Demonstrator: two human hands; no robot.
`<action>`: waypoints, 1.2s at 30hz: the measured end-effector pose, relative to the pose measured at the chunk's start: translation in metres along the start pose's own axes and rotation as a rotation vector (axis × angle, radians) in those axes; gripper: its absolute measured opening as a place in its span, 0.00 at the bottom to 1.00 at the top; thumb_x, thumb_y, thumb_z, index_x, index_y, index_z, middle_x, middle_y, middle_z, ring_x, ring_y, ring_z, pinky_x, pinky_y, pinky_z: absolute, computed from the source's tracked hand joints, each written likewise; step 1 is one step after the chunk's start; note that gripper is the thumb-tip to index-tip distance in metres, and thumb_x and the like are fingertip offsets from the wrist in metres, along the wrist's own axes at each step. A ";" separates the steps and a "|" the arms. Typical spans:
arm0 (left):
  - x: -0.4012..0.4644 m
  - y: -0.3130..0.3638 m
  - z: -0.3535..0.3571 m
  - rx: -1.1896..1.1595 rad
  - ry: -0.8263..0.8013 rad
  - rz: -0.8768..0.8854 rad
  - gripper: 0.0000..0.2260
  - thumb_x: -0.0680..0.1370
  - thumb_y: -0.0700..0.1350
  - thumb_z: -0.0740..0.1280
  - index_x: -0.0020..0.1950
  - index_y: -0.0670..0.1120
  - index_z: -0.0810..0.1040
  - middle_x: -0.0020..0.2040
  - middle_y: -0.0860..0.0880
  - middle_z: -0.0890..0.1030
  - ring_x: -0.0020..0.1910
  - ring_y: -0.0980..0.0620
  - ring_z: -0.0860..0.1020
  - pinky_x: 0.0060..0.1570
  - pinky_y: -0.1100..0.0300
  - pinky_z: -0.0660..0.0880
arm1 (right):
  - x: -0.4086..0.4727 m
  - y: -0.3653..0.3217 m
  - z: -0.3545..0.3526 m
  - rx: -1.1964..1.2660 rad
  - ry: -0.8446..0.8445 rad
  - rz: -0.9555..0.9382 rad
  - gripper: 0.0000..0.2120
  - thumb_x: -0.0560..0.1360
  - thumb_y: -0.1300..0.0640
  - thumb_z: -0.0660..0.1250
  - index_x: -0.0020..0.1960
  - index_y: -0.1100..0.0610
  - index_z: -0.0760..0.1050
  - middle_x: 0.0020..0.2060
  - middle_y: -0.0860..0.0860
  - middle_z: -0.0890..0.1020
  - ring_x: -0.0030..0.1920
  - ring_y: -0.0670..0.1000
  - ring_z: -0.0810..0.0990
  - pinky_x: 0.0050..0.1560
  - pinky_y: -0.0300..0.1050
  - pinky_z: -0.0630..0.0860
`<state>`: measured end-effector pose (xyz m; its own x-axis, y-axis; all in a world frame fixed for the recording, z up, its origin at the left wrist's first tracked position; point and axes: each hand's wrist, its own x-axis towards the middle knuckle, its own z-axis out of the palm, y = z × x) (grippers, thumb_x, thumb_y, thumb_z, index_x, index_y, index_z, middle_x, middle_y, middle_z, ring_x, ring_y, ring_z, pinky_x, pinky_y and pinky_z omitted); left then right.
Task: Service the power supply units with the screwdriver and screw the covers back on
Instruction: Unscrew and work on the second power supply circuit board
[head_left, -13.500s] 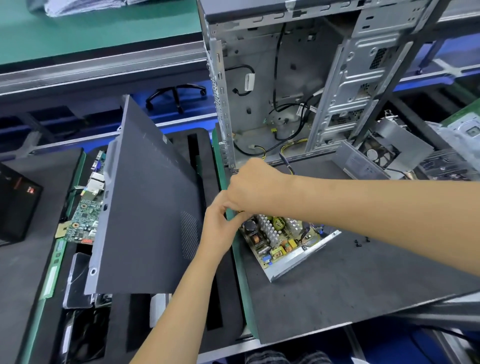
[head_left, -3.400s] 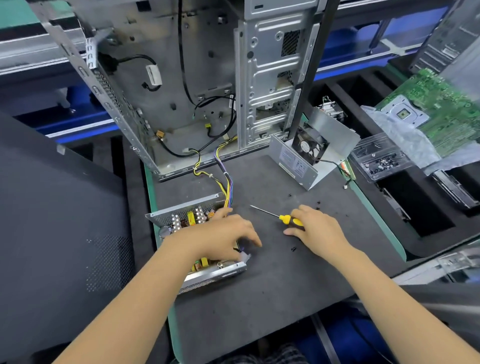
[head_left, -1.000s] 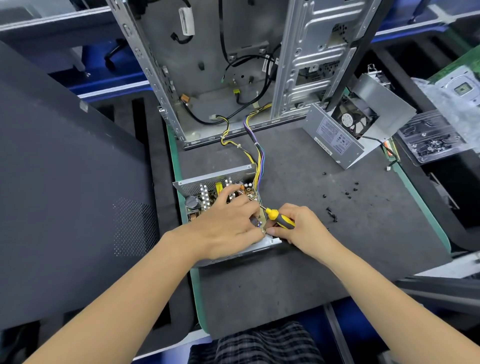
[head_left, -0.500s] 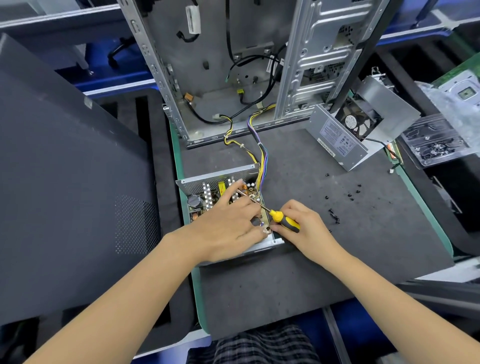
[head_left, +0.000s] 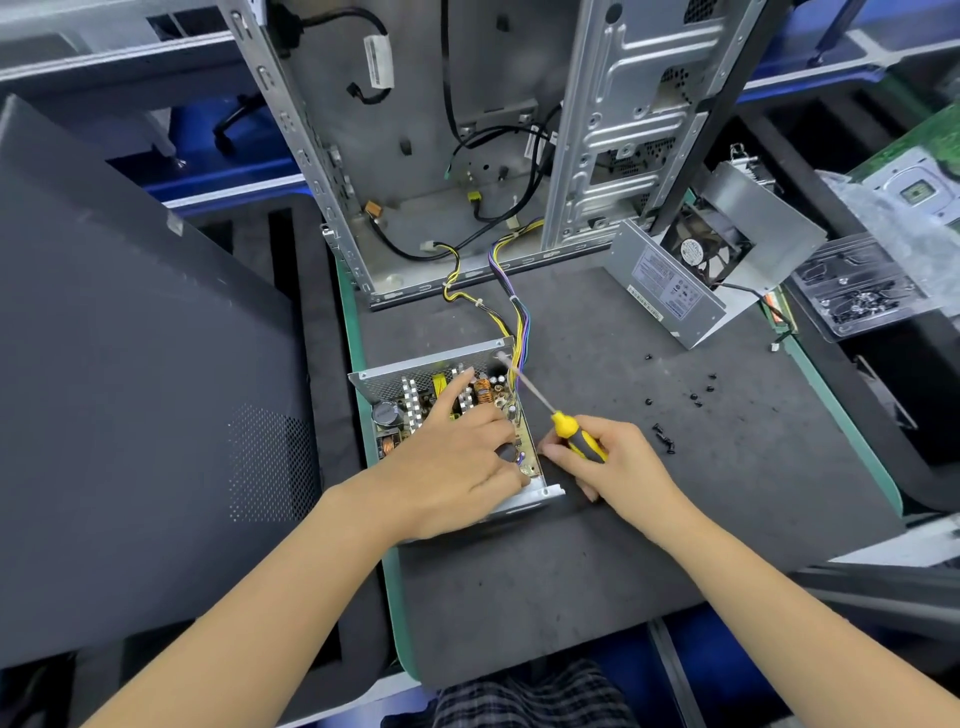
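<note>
Power supply unit (head_left: 447, 415), cover off, circuit board exposed, lies centre frame at the left edge of the dark tabletop (head_left: 597, 561), its wire bundle (head_left: 511, 306) running up into the stripped computer chassis (head_left: 467, 140) at upper centre

Listed by size:
- Black side panel (head_left: 140, 364), left of frame, leaning over the foam tray; lower edge cut off
- Chassis, top out of frame
- Detached cover with fan (head_left: 711, 270), upper right, well apart from the unit, not yet refitted
- Left hand (head_left: 457, 467), fingers mostly straight, pressing on the board, index finger stretched toward the heatsinks; it hides the near half of the board
- Right hand (head_left: 608, 462), fingers curled round the handle of the screwdriver (head_left: 550, 405)
- Loose black screws (head_left: 670, 410), scattered on the tabletop right of the hands

Change: half a second ago the shaft lay low, with its tip among the components beside the left fingers; now the shaft is raised and angled toward the unit's far right corner, by the wire exit. Judgement: work is moving to another fastening point, so servicing is still midway and the cover step waits

Hard to make out: whether the tip is seated on a screw, since the shaft is blurred; contents of the clear tray (head_left: 857, 296) at right; items further right are cut off by the frame
</note>
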<state>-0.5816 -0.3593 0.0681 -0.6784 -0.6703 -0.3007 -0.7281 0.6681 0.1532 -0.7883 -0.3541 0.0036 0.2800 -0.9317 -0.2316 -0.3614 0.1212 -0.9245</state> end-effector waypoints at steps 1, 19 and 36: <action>0.000 0.000 0.000 -0.011 0.002 0.002 0.41 0.73 0.55 0.28 0.59 0.56 0.81 0.51 0.55 0.70 0.64 0.57 0.63 0.72 0.51 0.25 | -0.001 0.001 -0.002 0.063 0.001 0.032 0.06 0.76 0.58 0.68 0.41 0.51 0.79 0.29 0.45 0.79 0.24 0.46 0.68 0.27 0.34 0.66; -0.002 0.003 0.006 0.039 0.061 -0.041 0.38 0.75 0.52 0.31 0.55 0.56 0.83 0.46 0.55 0.65 0.50 0.58 0.58 0.74 0.51 0.29 | -0.001 0.002 -0.004 0.109 -0.085 0.115 0.04 0.75 0.61 0.69 0.46 0.55 0.82 0.34 0.52 0.84 0.29 0.49 0.80 0.35 0.39 0.78; -0.002 0.003 0.006 0.021 0.080 -0.022 0.37 0.76 0.52 0.32 0.55 0.55 0.83 0.48 0.55 0.68 0.56 0.56 0.64 0.74 0.51 0.29 | 0.000 0.006 0.002 -0.025 0.014 -0.038 0.03 0.73 0.59 0.72 0.42 0.53 0.80 0.30 0.50 0.80 0.26 0.45 0.75 0.32 0.37 0.73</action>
<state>-0.5813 -0.3540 0.0633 -0.6689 -0.7078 -0.2271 -0.7409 0.6594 0.1271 -0.7892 -0.3526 -0.0025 0.2818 -0.9401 -0.1920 -0.3727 0.0772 -0.9247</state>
